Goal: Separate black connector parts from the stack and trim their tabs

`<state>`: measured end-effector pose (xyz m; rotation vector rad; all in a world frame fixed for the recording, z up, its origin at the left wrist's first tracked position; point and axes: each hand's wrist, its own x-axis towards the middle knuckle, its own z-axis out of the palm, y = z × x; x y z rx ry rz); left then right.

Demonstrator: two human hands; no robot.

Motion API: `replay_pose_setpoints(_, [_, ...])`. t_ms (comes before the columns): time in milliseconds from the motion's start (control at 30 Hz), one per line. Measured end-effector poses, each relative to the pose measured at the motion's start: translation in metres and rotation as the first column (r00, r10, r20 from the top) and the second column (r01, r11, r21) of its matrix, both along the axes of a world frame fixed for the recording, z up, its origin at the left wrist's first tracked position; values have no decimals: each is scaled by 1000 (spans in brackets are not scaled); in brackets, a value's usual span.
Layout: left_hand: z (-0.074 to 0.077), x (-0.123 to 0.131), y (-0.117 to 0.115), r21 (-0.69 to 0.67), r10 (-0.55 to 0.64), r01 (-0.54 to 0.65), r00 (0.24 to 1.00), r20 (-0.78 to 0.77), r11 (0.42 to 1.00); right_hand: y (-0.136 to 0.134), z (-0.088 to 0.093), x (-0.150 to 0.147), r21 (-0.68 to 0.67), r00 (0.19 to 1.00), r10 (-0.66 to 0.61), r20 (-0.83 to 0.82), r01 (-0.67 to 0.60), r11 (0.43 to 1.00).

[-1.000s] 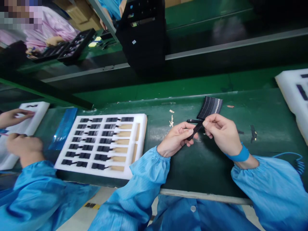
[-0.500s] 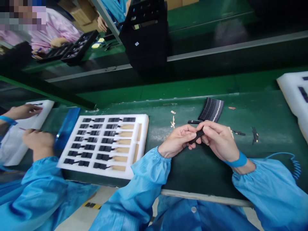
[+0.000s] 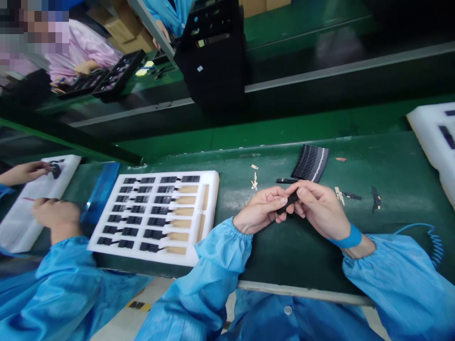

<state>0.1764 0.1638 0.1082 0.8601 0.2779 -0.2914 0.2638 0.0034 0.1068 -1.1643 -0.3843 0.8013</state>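
A small dark, elongated part (image 3: 287,202) is pinched between my two hands above the green bench. My left hand (image 3: 263,204) grips its near end with thumb and fingers. At its far end, the thumb and fingertips of my right hand (image 3: 322,206) close on it; a blue band circles that wrist. Just beyond the hands lies a black ribbed sheet with a pale stripe (image 3: 310,163), beside a thin black pen-like item (image 3: 285,181). Small cream-coloured pieces (image 3: 254,181) are scattered to the left, and dark little parts (image 3: 376,199) lie to the right.
On the left stands a white foam tray (image 3: 215,189) holding several black parts. A co-worker's hands (image 3: 59,215) are at another white foam piece (image 3: 21,218) beyond a blue strip (image 3: 103,192). More foam (image 3: 426,128) sits at the right, near a coiled blue cord (image 3: 436,246).
My hands stay on the dark part with barely any shift. The co-worker's far hand has moved left and now holds a small black part. The view has shifted slightly.
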Motion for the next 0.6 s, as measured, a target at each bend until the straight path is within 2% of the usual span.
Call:
replay_pose_setpoints(133, [-1, -1, -2, -50, 27, -28, 999, -30, 998, 0, -6, -3, -31, 969, -82, 233, 91, 995])
replay_pose_setpoints(233, [0, 0, -3, -52, 67, -69, 997, -45, 996, 2, -3, -2, -67, 948, -73, 308, 98, 993])
replay_pose_setpoints(433, [4, 3, -2, 7, 76, -76, 997, -10, 997, -3, 0, 8, -82, 983, 47, 179, -33, 996])
replay_pose_setpoints(600, [5, 2, -2, 36, 1, -2, 1000, 30, 999, -4, 1, 10, -49, 1000, 23, -15, -24, 998])
